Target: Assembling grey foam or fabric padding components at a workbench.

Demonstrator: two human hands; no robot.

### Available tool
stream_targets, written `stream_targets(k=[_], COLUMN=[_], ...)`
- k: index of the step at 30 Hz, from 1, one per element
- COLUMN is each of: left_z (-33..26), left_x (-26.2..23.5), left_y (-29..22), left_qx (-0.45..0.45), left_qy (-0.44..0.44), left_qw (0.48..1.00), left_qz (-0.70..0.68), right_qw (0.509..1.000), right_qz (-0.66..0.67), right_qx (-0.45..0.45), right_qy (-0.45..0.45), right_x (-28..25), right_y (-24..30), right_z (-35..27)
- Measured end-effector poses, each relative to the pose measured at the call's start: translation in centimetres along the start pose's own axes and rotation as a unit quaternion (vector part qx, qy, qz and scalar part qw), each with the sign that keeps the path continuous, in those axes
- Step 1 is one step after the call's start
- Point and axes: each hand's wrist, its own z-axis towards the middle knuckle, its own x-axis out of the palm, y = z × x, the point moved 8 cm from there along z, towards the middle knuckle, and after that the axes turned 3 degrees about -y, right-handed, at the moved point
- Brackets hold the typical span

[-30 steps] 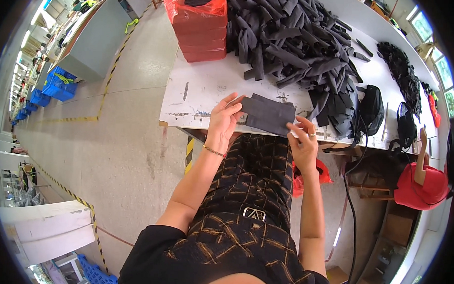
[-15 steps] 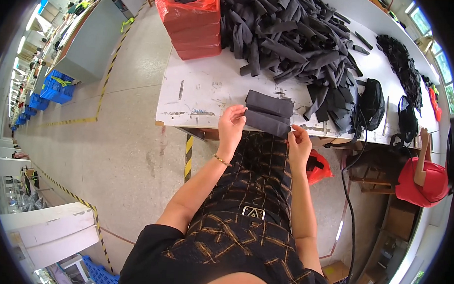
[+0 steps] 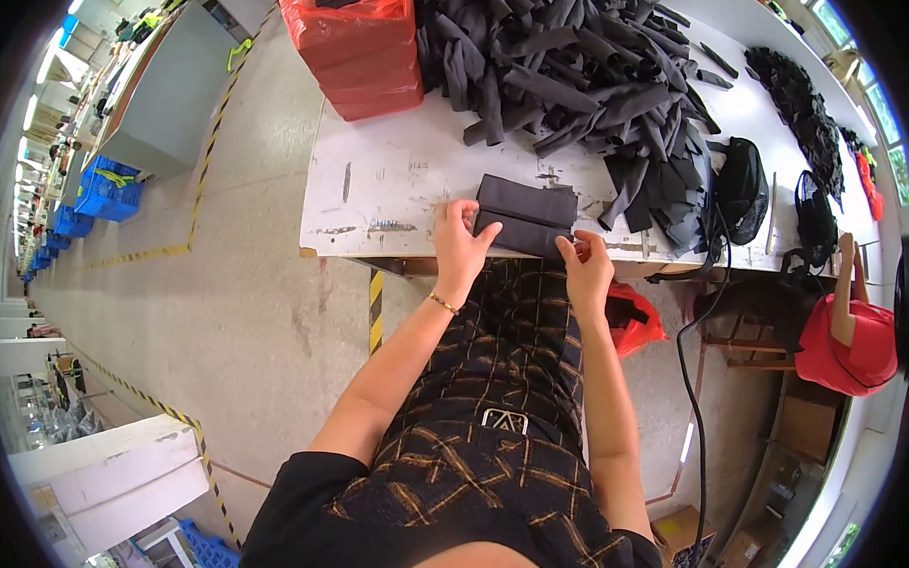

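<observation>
Black cloth panel [image 3: 526, 199]: lies flat on the white table [image 3: 362, 196], close by its front edge and between the two hands. It presents two bands, far and near, with a dark line dividing them; whether this is one folded piece or two laid together cannot be determined.

Left to right: a red plastic bag [image 3: 357, 70] stands toward the table's left side, dark contents at its mouth. The left hand [image 3: 460, 249] is at the panel's left end, thumb and forefinger parted, thumb tip on the near band; whether cloth is pinched between them cannot be told. The right hand [image 3: 588, 274] is at the opposite end, thumb and forefinger drawn nearly together, apparently nipping the near band's edge. Beyond, and extending right, lies a heap of dark strips [image 3: 582, 83] (untidy, many crossing one another).

Risks, as judged: uneven pull between the hands could skew the bands out of parallel; a tug toward the body could drag the near band over the front edge; a knock to the heap could send loose strips down among the panel.

Orientation: the long axis runs left to right, roughly along the front edge, the right end slightly nearer the body. The short ends face the hands.
</observation>
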Motion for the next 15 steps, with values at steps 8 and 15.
stream_targets(k=[8,15], left_z=[0.1,5.9], left_x=[0.6,-0.8], left_y=[0.9,0.5], left_qx=[-0.001,-0.053], left_qy=[0.035,-0.035], left_qw=[0.999,0.985], left_qz=[0.025,-0.16], right_qw=[0.983,0.98], right_qz=[-0.179,-0.092], right_qx=[-0.041,-0.063], right_qy=[-0.016,-0.164], right_x=[0.3,-6.7], right_y=[0.8,1.3], right_z=[0.7,3.7])
